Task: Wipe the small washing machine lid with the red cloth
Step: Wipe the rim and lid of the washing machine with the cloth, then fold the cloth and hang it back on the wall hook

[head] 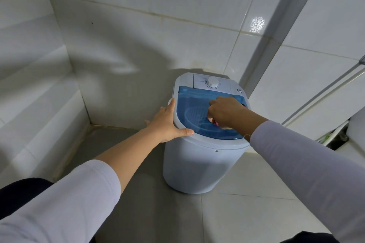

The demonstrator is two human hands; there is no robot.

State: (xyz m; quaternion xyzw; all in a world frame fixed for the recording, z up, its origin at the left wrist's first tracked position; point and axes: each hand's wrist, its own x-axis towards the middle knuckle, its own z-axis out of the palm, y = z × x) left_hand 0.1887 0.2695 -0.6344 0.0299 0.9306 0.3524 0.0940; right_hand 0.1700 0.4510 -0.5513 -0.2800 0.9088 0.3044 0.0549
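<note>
A small white washing machine point(197, 165) stands on the floor in a tiled corner. Its see-through blue lid point(189, 112) is closed, with a white timer dial point(212, 82) behind it. My left hand point(167, 122) rests flat against the machine's left rim, fingers straight. My right hand point(225, 111) lies on the right part of the lid, fingers curled round the red cloth point(215, 122). Only a small red edge of the cloth shows under the hand.
White tiled walls point(138, 25) close in at the back and left. A pale door frame point(276, 31) runs up on the right, with metal pipes point(324, 89) beside it. Grey floor tiles point(246, 213) lie around the machine.
</note>
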